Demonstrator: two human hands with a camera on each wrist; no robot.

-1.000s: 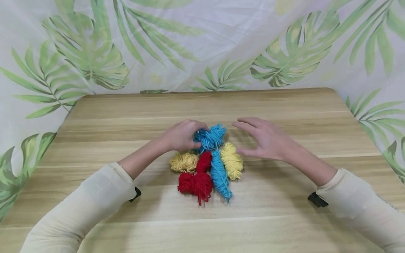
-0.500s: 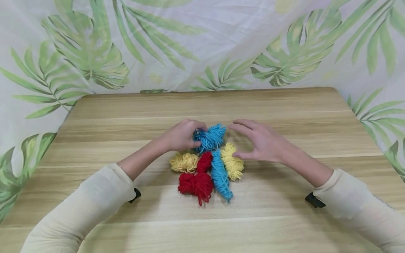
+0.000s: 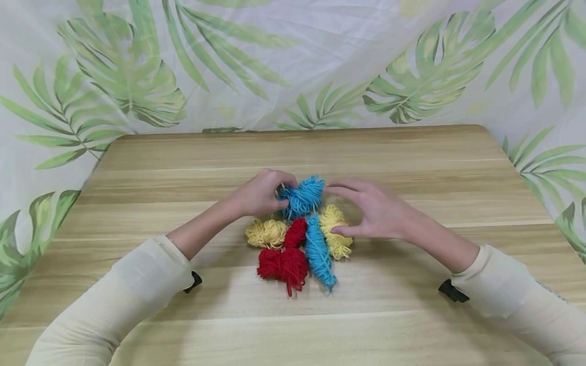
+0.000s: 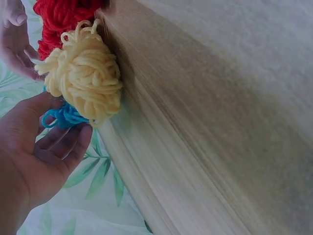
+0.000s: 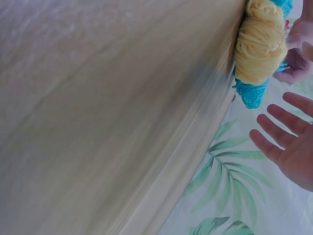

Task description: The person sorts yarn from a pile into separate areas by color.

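Observation:
At the back of a small cluster of yarn lies a blue yarn bundle [image 3: 305,197], its left end pinched between the thumb and fingers of my left hand [image 3: 263,193]. In the left wrist view, that blue yarn [image 4: 67,116] shows between thumb and fingertips, partly behind a yellow bundle [image 4: 88,73]. My right hand [image 3: 377,208] is spread with its fingers apart, index fingertip right by the blue bundle's right end and thumb over the right yellow bundle [image 3: 336,234]. The right wrist view shows the fingers [image 5: 276,131] extended, holding nothing.
In front of the held bundle lie a second blue bundle [image 3: 319,254], a small red one [image 3: 295,233], a larger red one [image 3: 284,267] and a left yellow one [image 3: 266,234]. All rest on the wooden table [image 3: 183,162]. A leaf-patterned cloth [image 3: 329,56] hangs behind it.
My right hand has moved left, closer to the blue bundle. The left hand has kept its hold, and the held blue bundle has shifted very slightly back.

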